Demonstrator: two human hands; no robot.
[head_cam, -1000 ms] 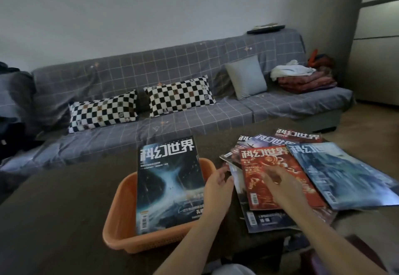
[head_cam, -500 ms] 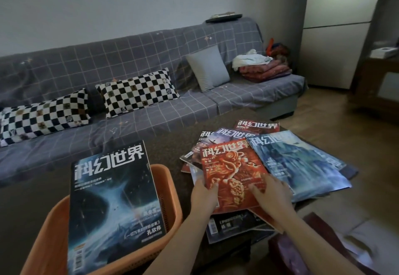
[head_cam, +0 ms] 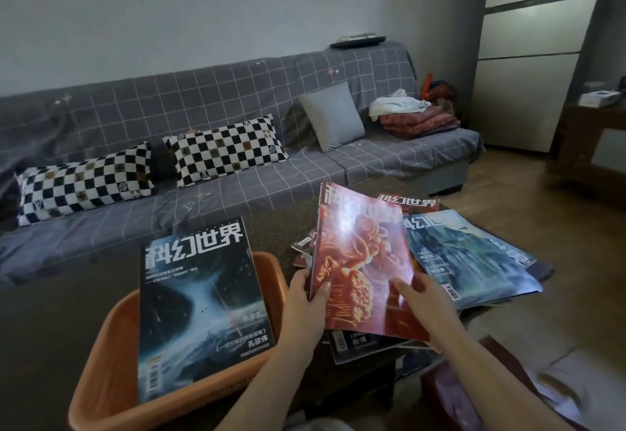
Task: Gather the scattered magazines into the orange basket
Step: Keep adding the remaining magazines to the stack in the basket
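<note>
The orange basket [head_cam: 101,346] sits on the dark table at lower left, with a dark blue magazine [head_cam: 200,302] leaning in it. To its right lies a pile of several magazines, topped by a pale blue one [head_cam: 467,261]. A red magazine [head_cam: 362,261] is tilted up off the pile. My left hand [head_cam: 305,305] pinches its left edge, thumb on the cover. My right hand [head_cam: 423,302] holds its lower right part, fingers spread on the cover.
A grey checked sofa [head_cam: 237,166] with two black-and-white cushions and a grey one runs behind the table. Folded blankets [head_cam: 416,119] lie on its right end. The dark table [head_cam: 44,322] stretches to the left. Wooden floor and a cabinet are at the right.
The red magazine lay flat on the pile; both hands have now lifted its top edge so it tilts up. The camera has swung slightly back to the left.
</note>
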